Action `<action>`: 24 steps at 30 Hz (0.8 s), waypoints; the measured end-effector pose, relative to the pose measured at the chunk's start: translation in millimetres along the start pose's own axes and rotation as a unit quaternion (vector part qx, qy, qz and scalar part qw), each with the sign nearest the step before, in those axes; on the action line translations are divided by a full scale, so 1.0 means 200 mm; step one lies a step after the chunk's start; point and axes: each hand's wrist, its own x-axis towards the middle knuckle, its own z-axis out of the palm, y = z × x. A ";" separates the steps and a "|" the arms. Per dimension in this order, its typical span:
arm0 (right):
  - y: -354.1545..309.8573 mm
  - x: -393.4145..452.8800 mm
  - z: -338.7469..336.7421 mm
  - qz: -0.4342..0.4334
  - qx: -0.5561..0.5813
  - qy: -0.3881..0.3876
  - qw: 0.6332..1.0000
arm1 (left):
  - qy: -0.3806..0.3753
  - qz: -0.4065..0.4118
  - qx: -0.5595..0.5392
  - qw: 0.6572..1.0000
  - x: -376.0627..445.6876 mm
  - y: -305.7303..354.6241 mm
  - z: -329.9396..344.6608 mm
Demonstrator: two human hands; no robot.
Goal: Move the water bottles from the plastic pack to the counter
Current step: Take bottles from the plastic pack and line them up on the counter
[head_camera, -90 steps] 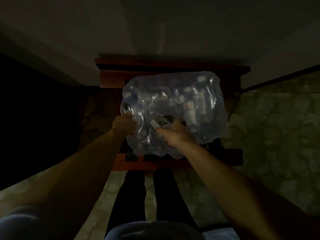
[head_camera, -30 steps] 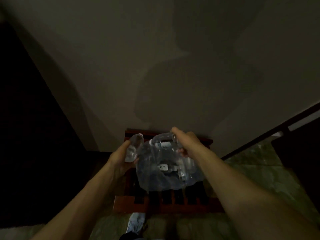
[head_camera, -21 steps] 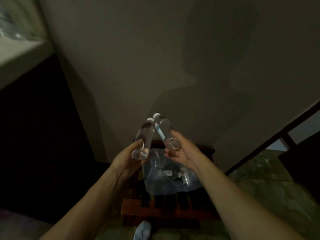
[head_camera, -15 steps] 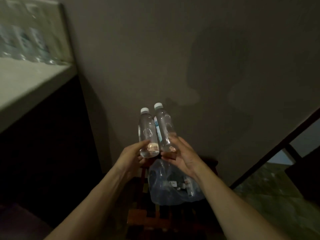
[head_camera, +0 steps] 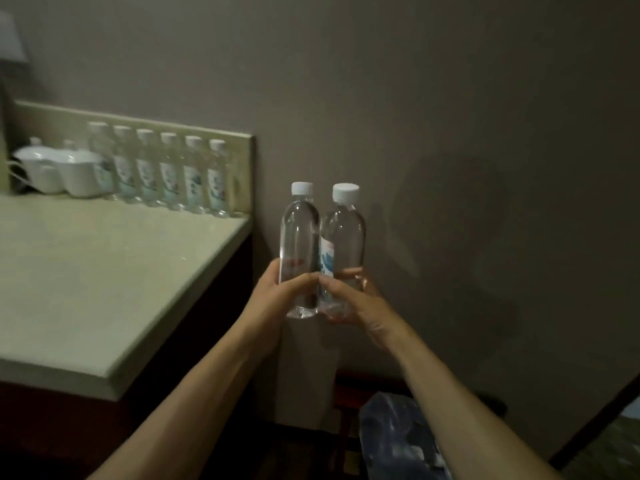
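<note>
My left hand [head_camera: 277, 296] grips the lower part of a clear water bottle [head_camera: 299, 233] with a white cap. My right hand [head_camera: 349, 299] grips a second water bottle [head_camera: 346, 233] the same way. Both bottles stand upright, side by side and touching, in front of the grey wall to the right of the counter [head_camera: 86, 271]. The plastic pack [head_camera: 394, 441] lies low at the bottom, partly hidden behind my right forearm. Several water bottles [head_camera: 169, 171] stand in a row at the back of the counter.
Two white lidded teacups [head_camera: 59, 171] sit at the counter's back left, beside the bottle row. A raised backsplash [head_camera: 242, 168] runs behind them. A dark red wooden rack [head_camera: 349, 393] holds the pack. The counter's dark cabinet front drops below its edge.
Both hands pulled a bottle out of the pack, raised them upright and brought them together. My view swung up and left, so the counter is now in sight.
</note>
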 end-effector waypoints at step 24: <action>-0.03 0.75 1.49 -0.051 -0.011 -0.140 0.989 | 0.127 0.093 0.145 0.977 0.32 0.53 -1.47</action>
